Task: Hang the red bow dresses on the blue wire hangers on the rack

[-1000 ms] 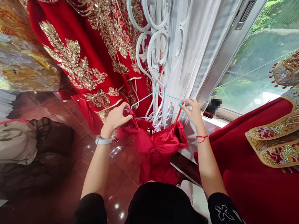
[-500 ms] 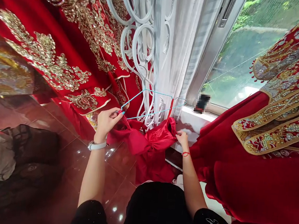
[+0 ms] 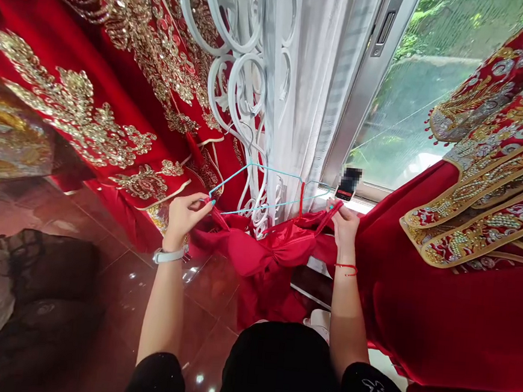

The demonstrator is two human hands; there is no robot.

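A red satin dress [image 3: 250,252] is stretched between my hands in front of my body. Above its neckline is a thin light-blue wire hanger [image 3: 275,170], its hook near the white scrollwork. My left hand [image 3: 186,214] is closed, pinching the dress's left strap at the hanger's left end. On the other side, my right hand [image 3: 344,223] grips the right strap, raised close to the hanger's right end. A thin red loop [image 3: 301,199] hangs over the hanger's right part. The dress's lower part drops toward the floor and is partly hidden by my body.
Red gowns with gold beading [image 3: 91,110] hang at the left; embroidered red garments [image 3: 489,238] hang at the right. White metal scrollwork [image 3: 248,68] and a white curtain [image 3: 314,73] stand ahead. A phone [image 3: 348,185] rests on the windowsill. Dark sheer fabric [image 3: 50,282] lies at lower left.
My right hand has moved up and to the right, lifting the right strap toward the hanger's end and spreading the dress's top wider. My left hand stays nearly in place.
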